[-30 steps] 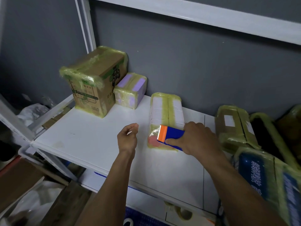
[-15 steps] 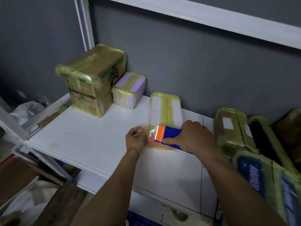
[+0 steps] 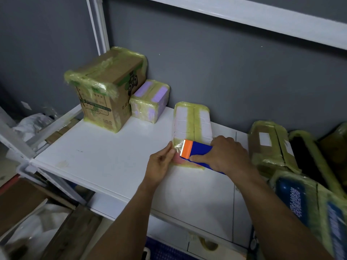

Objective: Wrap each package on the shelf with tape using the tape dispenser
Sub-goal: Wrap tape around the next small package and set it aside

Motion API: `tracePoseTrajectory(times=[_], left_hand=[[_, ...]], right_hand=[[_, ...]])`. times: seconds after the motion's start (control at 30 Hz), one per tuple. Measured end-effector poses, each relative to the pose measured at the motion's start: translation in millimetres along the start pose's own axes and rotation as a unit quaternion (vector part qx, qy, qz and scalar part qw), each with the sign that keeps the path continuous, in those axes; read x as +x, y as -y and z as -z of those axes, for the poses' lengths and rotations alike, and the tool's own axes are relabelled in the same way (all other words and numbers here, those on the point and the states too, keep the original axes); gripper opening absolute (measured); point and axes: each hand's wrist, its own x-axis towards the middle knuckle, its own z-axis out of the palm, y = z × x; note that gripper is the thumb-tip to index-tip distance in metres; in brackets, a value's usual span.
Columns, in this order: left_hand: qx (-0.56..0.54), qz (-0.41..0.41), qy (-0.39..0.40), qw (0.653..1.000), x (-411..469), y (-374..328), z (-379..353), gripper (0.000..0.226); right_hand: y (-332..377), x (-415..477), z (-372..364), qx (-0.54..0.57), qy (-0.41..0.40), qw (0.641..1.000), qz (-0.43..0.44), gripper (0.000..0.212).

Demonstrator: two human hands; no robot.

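Gripped with the right hand (image 3: pixel 228 154) the blue tape dispenser (image 3: pixel 199 152), thumb laid along its near side and fingers curled over its top. Pinched with the left hand (image 3: pixel 161 162) the loose end of the clear tape (image 3: pixel 178 147), fingertips just beside the dispenser's orange toothed edge. Held both over the near end of the flat white package (image 3: pixel 191 121), which lay lengthwise on the white shelf (image 3: pixel 112 156) with its far end near the grey wall and yellowish tape banding it. Saw further left a taped cardboard box (image 3: pixel 110 91), touching or almost touching a small purple package (image 3: pixel 150 100). Saw to the right a taped brown package (image 3: pixel 270 145), with a blue printed package (image 3: pixel 304 199) in front of it.
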Motion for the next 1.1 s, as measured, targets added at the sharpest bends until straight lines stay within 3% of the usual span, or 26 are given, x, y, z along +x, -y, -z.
tracePoseTrajectory(times=[0.07,0.17,0.3,0.47,0.63,0.9,1.1], left_hand=[[0.027,-0.010,0.039,0.999,1.4,-1.3,7.5,0.040],[0.112,-0.052,0.032,0.992,6.3,-5.8,16.4,0.059],[0.190,-0.190,0.088,0.959,18.6,-9.4,23.1,0.051],[0.191,-0.140,0.087,0.968,26.3,-15.6,20.5,0.048],[0.238,-0.151,0.100,0.954,34.3,-14.3,25.4,0.035],[0.204,-0.161,0.097,0.961,32.5,-21.4,27.9,0.024],[0.266,-0.190,0.100,0.940,14.7,-21.2,27.2,0.030]], right_hand=[[-1.8,-0.3,-2.1,0.011,-0.003,1.000,0.001,0.084],[-5.1,-0.7,-5.1,0.025,-0.001,1.000,0.000,0.088],[-6.0,1.1,-3.7,0.023,0.005,1.000,0.005,0.086],[-7.9,5.4,-5.2,0.028,0.006,1.000,0.006,0.087],[-11.7,4.8,-7.4,0.037,-0.006,0.999,0.012,0.088],[-30.2,-0.1,6.5,0.039,0.001,0.999,0.019,0.082],[-43.3,-7.2,-2.0,0.054,0.002,0.998,0.021,0.086]])
